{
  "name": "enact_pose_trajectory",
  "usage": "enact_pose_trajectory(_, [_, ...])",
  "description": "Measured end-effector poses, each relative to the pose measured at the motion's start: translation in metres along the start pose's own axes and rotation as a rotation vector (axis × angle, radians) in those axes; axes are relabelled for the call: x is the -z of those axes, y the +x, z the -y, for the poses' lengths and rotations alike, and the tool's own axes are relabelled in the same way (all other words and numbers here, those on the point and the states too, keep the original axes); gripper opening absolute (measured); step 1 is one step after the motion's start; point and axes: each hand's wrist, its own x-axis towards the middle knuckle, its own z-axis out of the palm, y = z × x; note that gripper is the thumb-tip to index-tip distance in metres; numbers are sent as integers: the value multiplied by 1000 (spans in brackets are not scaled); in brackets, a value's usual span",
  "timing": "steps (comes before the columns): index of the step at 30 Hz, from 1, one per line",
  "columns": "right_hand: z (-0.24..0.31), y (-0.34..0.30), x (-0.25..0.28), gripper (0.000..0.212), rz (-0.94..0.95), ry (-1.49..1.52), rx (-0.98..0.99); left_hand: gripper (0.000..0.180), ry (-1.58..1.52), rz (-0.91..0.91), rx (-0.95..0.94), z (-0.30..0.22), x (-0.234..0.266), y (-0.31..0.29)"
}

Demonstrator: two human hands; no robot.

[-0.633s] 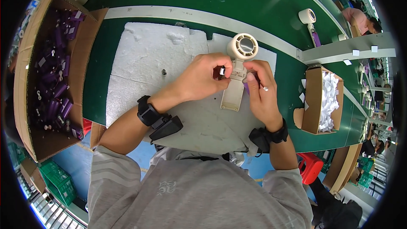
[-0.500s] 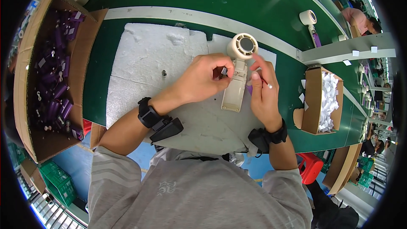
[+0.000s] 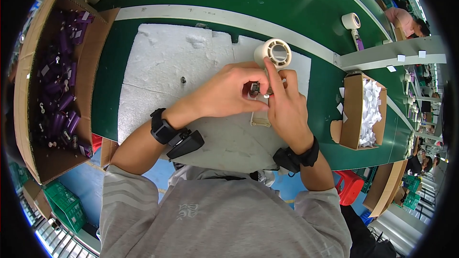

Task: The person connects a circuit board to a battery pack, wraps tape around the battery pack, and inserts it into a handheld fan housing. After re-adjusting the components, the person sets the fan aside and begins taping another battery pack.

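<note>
A cream handheld fan [image 3: 258, 120] lies on the white foam board [image 3: 158, 62], its round head [image 3: 277, 53] away from me and its handle toward me. My left hand [image 3: 228, 90] is at the handle's left side. Its thumb and forefinger are closed around a small dark part with a silvery face [image 3: 255, 88]. From the right, my right hand [image 3: 290, 107] covers much of the handle. Its index finger reaches up to the fan head, while the thumb and other fingers are bent near a small white tip [image 3: 267, 96]. Whatever lies inside that hand is hidden.
On the left stands a cardboard box [image 3: 91, 86] of purple battery cells [image 3: 60, 119]. A smaller box [image 3: 351, 114] holding white paper pieces [image 3: 370, 114] stands on the right. Another fan [image 3: 351, 21] lies beyond the white rail [image 3: 191, 13]. A person [image 3: 405, 21] sits at far right.
My right hand has moved left, onto the fan's handle and close to my left hand. The thin white-tipped piece and a purple bit seen by it earlier are now mostly hidden.
</note>
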Motion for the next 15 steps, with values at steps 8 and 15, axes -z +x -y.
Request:
enact_pose_trajectory(8, [-3,0,-6,57,-98,158,-30,24,-96,-8,256,10,4,0])
enact_pose_trajectory(15, [-8,-2,-3,28,-240,259,44,31,-244,-29,385,10,5,4])
